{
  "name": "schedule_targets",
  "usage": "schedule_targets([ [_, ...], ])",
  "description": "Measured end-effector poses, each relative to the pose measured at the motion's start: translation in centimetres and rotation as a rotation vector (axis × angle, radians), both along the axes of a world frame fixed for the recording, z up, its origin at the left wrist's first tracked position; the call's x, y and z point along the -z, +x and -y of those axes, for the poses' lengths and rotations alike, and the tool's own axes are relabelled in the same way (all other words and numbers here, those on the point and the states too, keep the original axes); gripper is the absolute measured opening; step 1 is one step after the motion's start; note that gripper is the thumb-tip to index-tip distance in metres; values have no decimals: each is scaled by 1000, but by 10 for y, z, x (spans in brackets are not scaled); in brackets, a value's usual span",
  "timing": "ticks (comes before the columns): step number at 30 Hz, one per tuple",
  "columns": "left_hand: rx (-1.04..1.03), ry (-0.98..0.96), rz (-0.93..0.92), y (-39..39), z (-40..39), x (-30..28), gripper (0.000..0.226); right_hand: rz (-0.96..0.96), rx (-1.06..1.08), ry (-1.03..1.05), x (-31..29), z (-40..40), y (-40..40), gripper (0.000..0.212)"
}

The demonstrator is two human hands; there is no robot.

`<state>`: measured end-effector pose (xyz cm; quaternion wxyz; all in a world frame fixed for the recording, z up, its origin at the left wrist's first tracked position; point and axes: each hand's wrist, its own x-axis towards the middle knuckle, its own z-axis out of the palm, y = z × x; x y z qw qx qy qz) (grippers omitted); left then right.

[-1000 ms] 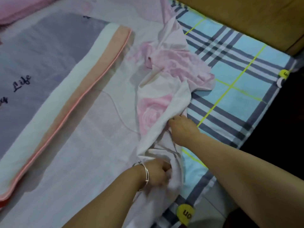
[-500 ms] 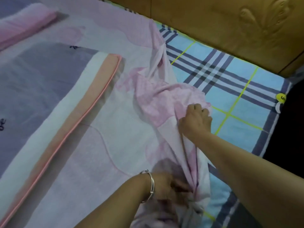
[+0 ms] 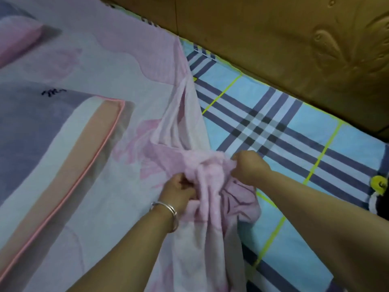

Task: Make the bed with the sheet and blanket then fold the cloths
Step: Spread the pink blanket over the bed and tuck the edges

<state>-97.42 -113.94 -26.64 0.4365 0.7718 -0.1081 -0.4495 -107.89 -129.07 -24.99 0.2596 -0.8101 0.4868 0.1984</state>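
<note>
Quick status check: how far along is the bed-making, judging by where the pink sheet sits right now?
Done: the plaid mattress cover lies flat, and the pink sheet covers the bed's left part. In hand: the left hand and right hand both grip the sheet's bunched edge. Left: spreading the sheet over the exposed plaid, smoothing it, arranging the grey and peach blanket, then folding the cloths.

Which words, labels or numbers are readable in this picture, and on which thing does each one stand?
None reads clearly.
Dark script on the grey quilt: too blurred to read.
Dark marks on the yellow patch of the plaid sheet: too blurred and cut off to read.
</note>
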Motion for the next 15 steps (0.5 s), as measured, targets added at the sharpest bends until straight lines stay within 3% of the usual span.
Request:
schedule_targets([
  [1,110,-39,-126,-6,3,-4,27,-95,-46,9,-4,12,-3,40],
  [3,268,-7,-80,-4,16,-10,28,-356,-196,29,-16,33,-12,34],
  [5,180,36,241,12,35,-9,26,-596,-326,96,-31,52,-18,15],
  [6,70,56,379,22,40,-7,23,-611,-346,111,-33,57,-20,23],
  [8,-100,101,543,41,60,-12,23,-385,-258,162,-33,71,-21,14],
  [9,-126,162,570,48,68,-14,34,-196,-172,209,-30,75,-20,16],
  [11,-175,309,516,56,80,-16,59,74,-51,308,-23,71,-14,49],
  [12,-203,369,468,61,88,-16,67,126,-47,341,-19,69,-10,53],
  [15,-351,382,257,83,101,-4,81,204,-120,343,-10,64,-2,15],
])
